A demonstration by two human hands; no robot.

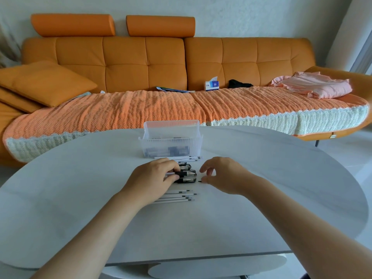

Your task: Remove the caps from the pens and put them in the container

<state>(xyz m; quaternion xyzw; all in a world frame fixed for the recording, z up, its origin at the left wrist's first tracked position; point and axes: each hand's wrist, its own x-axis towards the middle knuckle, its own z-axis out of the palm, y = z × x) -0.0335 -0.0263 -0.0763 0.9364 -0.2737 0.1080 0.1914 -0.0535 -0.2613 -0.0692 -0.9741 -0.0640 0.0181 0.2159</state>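
Observation:
Several capped pens [187,174] with black and clear caps lie side by side in the middle of the white table [80,198]. My left hand [153,178] grips one of them by its barrel, its fingers curled over the row. My right hand [221,174] hovers just right of the caps with fingers loosely curled; it holds nothing I can make out. A clear ribbed plastic container [171,143] stands behind the pens and has dark items inside.
Thin white refills [177,196] lie in a group near my left wrist, and more refills [181,158] lie in front of the container. An orange sofa [141,57] with a woven throw runs behind the table.

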